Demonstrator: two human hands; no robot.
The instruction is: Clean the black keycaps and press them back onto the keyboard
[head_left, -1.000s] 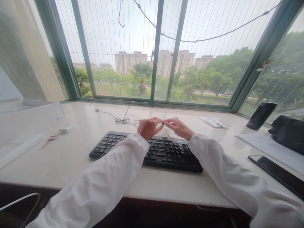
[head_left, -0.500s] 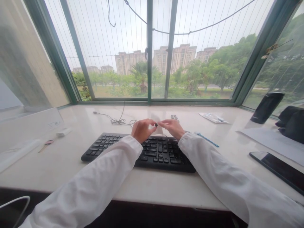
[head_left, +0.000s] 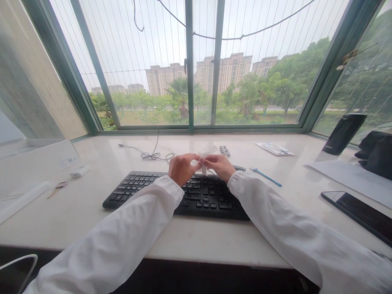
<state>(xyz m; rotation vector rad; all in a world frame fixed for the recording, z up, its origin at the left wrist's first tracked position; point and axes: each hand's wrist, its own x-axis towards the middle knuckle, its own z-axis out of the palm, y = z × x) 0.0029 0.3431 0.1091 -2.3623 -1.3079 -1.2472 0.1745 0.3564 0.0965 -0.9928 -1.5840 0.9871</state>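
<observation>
Over the back edge of a black keyboard (head_left: 191, 198), my two hands meet with fingertips together. My left hand (head_left: 183, 168) is closed in a pinch; the small black keycap seen in it half a second ago is now hidden by fingers and tissue. My right hand (head_left: 219, 164) pinches a thin white tissue (head_left: 204, 169), pressed against the left fingertips. Just beyond the right hand lies a small group of loose keycaps (head_left: 224, 150) on the table.
A thin blue tool (head_left: 267, 177) lies right of the keyboard, with a phone (head_left: 358, 212) farther right. Behind are a coiled cable (head_left: 151, 155) and a plastic packet (head_left: 273, 148). A key (head_left: 57, 189) and a white adapter (head_left: 80, 171) lie left. A black cylinder (head_left: 344, 134) stands back right.
The right fingers have moved left against the left fingertips, bringing the tissue over the black keycap, which has gone from sight. The view has shifted slightly.
</observation>
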